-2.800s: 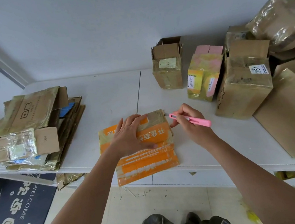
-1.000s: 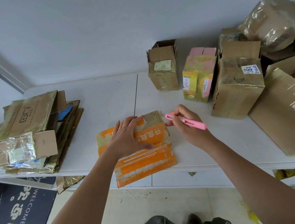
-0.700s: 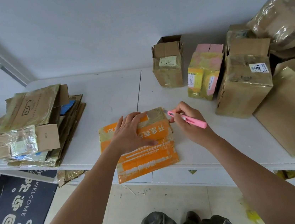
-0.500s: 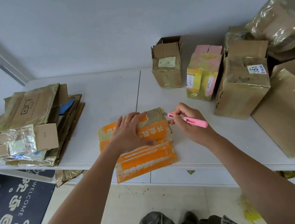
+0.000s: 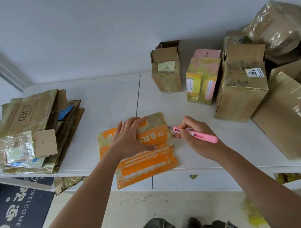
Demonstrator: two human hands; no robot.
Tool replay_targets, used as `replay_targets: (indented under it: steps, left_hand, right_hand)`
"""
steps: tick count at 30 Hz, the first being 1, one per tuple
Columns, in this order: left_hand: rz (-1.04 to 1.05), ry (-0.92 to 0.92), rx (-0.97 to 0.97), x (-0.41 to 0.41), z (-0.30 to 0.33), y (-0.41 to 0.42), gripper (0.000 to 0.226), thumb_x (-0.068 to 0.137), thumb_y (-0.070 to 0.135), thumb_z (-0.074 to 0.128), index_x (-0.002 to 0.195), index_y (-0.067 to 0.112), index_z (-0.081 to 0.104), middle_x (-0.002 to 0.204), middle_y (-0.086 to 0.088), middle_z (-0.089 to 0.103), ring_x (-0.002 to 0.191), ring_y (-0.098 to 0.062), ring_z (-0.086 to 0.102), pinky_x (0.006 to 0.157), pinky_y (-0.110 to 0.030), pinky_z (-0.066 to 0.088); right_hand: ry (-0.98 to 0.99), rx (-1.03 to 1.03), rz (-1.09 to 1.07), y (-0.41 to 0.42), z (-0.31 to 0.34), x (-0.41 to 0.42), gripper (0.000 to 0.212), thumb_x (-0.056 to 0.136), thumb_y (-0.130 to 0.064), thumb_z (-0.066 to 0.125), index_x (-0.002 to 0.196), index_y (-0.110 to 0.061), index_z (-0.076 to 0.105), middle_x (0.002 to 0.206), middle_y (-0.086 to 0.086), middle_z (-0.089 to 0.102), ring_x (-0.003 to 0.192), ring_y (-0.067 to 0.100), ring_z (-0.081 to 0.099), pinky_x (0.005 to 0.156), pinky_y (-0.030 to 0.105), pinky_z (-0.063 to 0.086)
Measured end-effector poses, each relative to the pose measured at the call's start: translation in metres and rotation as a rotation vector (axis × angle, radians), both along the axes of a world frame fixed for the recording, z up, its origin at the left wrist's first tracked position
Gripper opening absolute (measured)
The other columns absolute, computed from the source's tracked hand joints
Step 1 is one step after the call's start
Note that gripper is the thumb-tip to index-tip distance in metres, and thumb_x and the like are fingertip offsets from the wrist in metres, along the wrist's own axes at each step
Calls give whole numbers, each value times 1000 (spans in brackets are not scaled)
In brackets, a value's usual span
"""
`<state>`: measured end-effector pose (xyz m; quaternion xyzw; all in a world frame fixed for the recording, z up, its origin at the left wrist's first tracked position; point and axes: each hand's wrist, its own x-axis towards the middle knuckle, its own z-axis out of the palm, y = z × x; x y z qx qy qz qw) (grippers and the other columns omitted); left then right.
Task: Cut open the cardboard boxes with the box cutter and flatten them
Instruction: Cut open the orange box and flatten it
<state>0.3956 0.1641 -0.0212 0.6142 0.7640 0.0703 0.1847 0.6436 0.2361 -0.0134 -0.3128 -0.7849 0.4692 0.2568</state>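
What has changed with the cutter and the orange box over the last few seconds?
The right hand has brought the pink box cutter a little leftward, so its blade tip now meets the right edge of the orange box. Nothing was let go or newly taken hold of. The left hand still presses flat on the box, which has not moved.

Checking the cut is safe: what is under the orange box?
The orange box lies flattened on the white table, its near edge overhanging. The left hand presses on top. Anything between box and table is covered.
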Motion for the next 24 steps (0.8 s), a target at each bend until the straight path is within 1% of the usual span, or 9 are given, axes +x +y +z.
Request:
replay_targets:
  steps: [4,6,8,11,13,16,19,21,24]
  left_hand:
    - [12,-5,-4,0,0,-1,108,64,78,66,151,38,18,153,8,24,146,-17,16,120,-40,-5]
    - [14,-3,0,0,0,0,109,62,79,66,152,38,18,153,8,24,145,-17,16,121,-40,-3]
    - [15,-2,4,0,0,-1,111,60,81,63,152,38,19,153,7,25,145,-17,17,121,-41,-2]
    - [22,-12,12,-2,0,-2,113,56,85,59,152,38,21,151,8,28,142,-17,21,122,-43,8]
    - [40,-16,24,-3,1,-2,112,56,85,60,151,39,23,148,8,31,139,-18,25,120,-43,14]
    - [142,9,63,-4,2,0,104,61,82,65,149,40,28,143,5,37,134,-22,32,115,-43,21]
    - [320,126,72,0,6,2,104,61,88,57,148,36,31,138,-2,42,129,-26,38,109,-45,27]
    - [430,198,29,3,9,2,109,62,92,51,150,31,28,139,-8,42,130,-31,38,107,-48,29]
    - [513,205,-60,1,17,2,112,63,93,47,151,26,25,144,-15,39,134,-36,37,107,-51,31]
  right_hand:
    - [26,-11,19,-6,3,4,19,100,-19,48,85,-8,46,87,22,65,81,43,64,56,38,43]
    - [39,-56,19,-8,1,9,17,102,-14,47,85,-7,45,90,18,67,93,22,72,60,37,47]
    - [46,-77,36,-8,-1,12,16,101,-9,47,85,-7,46,90,13,68,98,9,71,58,23,45]
    - [47,-113,17,-5,-1,14,15,98,-16,51,84,-10,50,86,3,72,87,26,69,59,26,43]
    - [129,-155,-48,-3,0,16,19,91,-27,51,83,-10,53,83,1,73,74,21,66,62,29,47]
    - [194,-149,-183,4,-6,19,8,95,-22,52,94,-14,52,79,2,69,76,18,70,69,25,54]
    - [-37,80,-247,14,-24,26,7,99,-10,49,101,-16,53,75,-7,60,66,12,59,58,24,45]
    - [-281,243,-259,21,-40,31,11,96,-3,50,101,-8,58,85,1,61,82,21,59,69,36,47]
    - [-639,230,-212,29,-57,34,37,90,-1,55,126,-9,54,105,9,62,107,27,55,86,39,48]
